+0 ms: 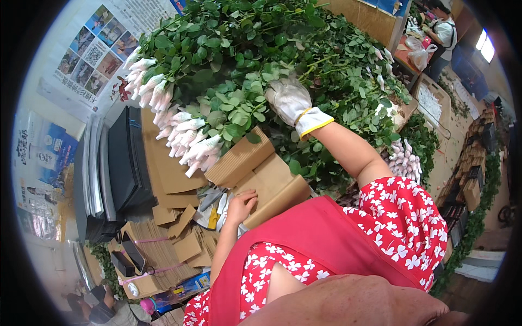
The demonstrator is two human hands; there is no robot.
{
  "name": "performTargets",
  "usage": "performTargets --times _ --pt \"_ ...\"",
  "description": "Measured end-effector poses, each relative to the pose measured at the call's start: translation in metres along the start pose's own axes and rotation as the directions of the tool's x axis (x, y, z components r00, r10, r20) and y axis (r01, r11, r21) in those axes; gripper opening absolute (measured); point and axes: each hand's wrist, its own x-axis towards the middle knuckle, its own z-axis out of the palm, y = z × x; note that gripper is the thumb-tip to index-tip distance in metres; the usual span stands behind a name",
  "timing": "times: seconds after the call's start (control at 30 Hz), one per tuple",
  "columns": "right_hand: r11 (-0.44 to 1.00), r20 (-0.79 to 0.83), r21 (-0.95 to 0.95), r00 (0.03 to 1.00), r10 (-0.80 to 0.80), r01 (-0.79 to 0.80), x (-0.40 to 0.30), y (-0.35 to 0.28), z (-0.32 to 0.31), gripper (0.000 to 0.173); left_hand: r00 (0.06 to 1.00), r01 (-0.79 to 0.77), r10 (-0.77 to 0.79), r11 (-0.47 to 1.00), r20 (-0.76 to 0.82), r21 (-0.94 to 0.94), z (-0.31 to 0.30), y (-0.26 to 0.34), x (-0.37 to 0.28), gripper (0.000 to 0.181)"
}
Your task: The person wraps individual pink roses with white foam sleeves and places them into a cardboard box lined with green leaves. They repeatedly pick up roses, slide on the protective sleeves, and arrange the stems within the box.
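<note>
My left hand (pixel 242 203), bare, rests with its fingers over the edge of a brown kraft paper sheet (pixel 271 177). The sheet lies open in front of my body, and a folded corrugated cardboard strip (pixel 240 157) stands at its far side. My right hand (pixel 288 101), in a grey-white work glove with a yellow cuff edge, reaches into a large heap of leafy rose stems (pixel 244 45). Its fingertips are blurred among the leaves, so its grip is hidden. Left of the leaves, rose heads in white foam net sleeves (pixel 189 136) lie in a row.
Flat cardboard sheets (pixel 173 171) and black sleeves (pixel 126 159) stand at left. Tied cardboard stacks (pixel 155 248) and a bottle (pixel 163 299) sit below. More netted roses (pixel 403 159) lie at right, near a crate of white pieces (pixel 430 100). A person (pixel 444 34) works beyond.
</note>
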Motion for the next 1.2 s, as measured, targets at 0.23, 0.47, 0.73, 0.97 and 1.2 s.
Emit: performTargets --times 0.23,0.47,0.73,0.97,1.2 --pt "0.999 0.414 0.037 0.91 -0.031 0.017 0.009 -0.01 -0.032 0.017 0.991 -0.073 0.079 0.995 -0.11 0.061 0.014 -0.011 -0.007 0.018" --pt "0.995 0.355 0.076 0.935 0.029 -0.06 -0.001 0.002 -0.049 0.034 0.983 -0.092 0.096 0.995 -0.155 0.035 0.019 -0.017 -0.002 0.016" --pt "0.97 0.051 0.176 0.983 -0.179 0.167 -0.1 0.012 -0.062 0.031 0.993 0.048 -0.083 0.937 -0.085 -0.347 0.02 -0.027 -0.013 0.02" --pt "0.997 0.604 -0.041 0.797 -0.031 0.07 -0.181 0.001 0.0 0.031 0.927 0.348 -0.208 0.79 0.313 -0.505 -0.001 -0.007 -0.001 0.037" --pt "0.979 0.029 0.203 1.0 -0.001 -0.005 -0.065 -0.017 -0.021 0.013 0.995 0.038 -0.008 0.955 0.102 -0.293 0.003 -0.012 -0.004 0.059"
